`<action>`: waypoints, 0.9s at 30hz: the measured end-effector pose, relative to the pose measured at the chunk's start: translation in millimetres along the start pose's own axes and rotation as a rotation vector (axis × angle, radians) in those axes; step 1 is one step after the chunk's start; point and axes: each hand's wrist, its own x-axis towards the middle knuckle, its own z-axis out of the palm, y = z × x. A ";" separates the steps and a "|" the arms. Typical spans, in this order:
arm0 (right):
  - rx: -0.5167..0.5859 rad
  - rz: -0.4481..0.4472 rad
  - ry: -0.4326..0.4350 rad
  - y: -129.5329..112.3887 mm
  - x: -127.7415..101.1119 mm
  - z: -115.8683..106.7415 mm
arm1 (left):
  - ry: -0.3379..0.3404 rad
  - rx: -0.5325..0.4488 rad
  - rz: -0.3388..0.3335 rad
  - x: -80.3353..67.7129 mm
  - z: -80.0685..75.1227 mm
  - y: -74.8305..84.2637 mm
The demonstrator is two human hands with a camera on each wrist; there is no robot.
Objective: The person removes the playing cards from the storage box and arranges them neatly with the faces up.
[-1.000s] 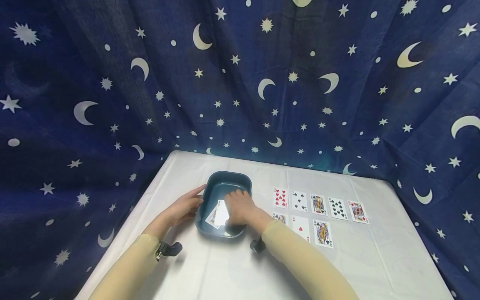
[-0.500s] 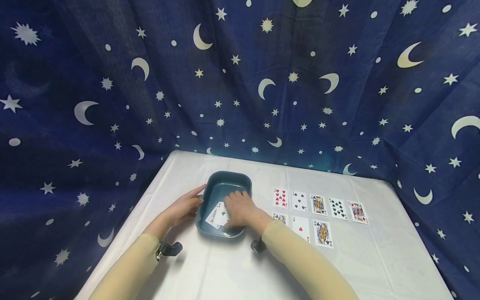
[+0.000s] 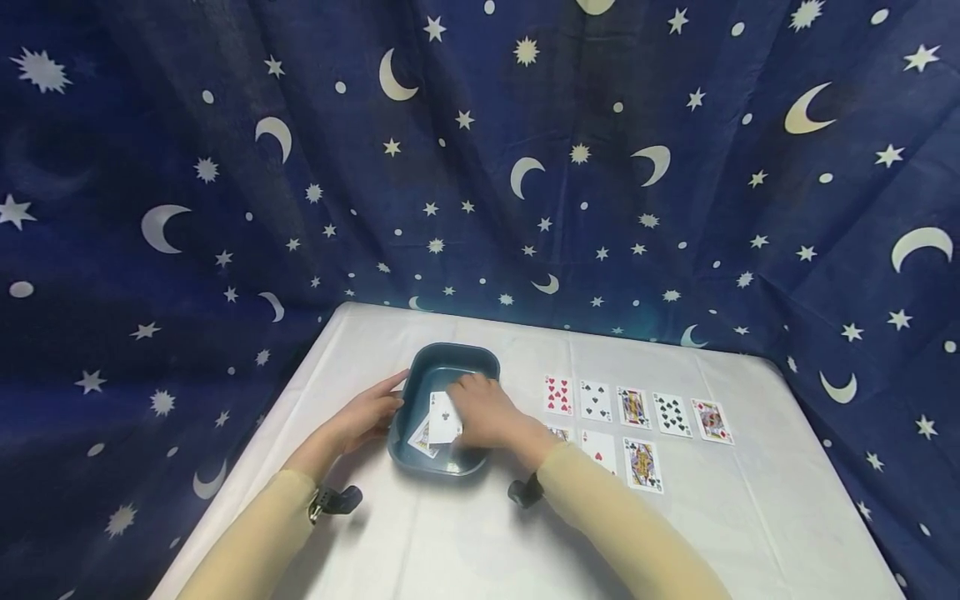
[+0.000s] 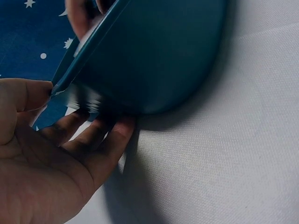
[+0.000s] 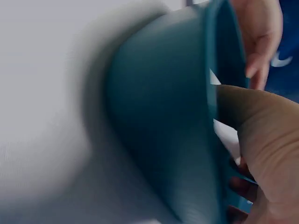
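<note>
In the head view a dark teal tray (image 3: 397,450) stands on the white cloth. My right hand (image 3: 486,410) reaches into it with curled fingers and pinches the right edge of an ace of clubs (image 3: 445,419). A face card (image 3: 422,442) lies partly beneath that ace. In the right wrist view the thumb reaches in past the tray's rim, while the card is mostly hidden. My left hand (image 3: 369,417) rests against the tray's left side. The left wrist view has its fairly straight fingers (image 4: 105,149) touching the outer wall and one digit at the rim.
To the tray's right, a row of face-up cards includes a heart card (image 3: 558,395) and a king of diamonds (image 3: 712,421). Nearer lie an ace of hearts (image 3: 599,450) and a queen of clubs (image 3: 642,465). A blue star-patterned curtain (image 3: 480,167) hangs behind the table.
The ace of clubs has shifted slightly away from me and left with my right hand, uncovering more of its face. My left hand keeps its place at the tray.
</note>
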 end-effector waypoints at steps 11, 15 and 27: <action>0.186 0.120 0.103 69.8 -73.2 -52.6 | -0.044 -0.018 0.032 -1.2 -1.7 -0.4; 0.214 0.201 0.154 109.6 -111.3 -61.2 | -0.053 -0.021 0.042 -1.2 -2.3 -1.1; 0.224 0.374 0.178 198.5 -218.4 -59.9 | -0.053 -0.007 0.055 -1.2 -1.5 -0.8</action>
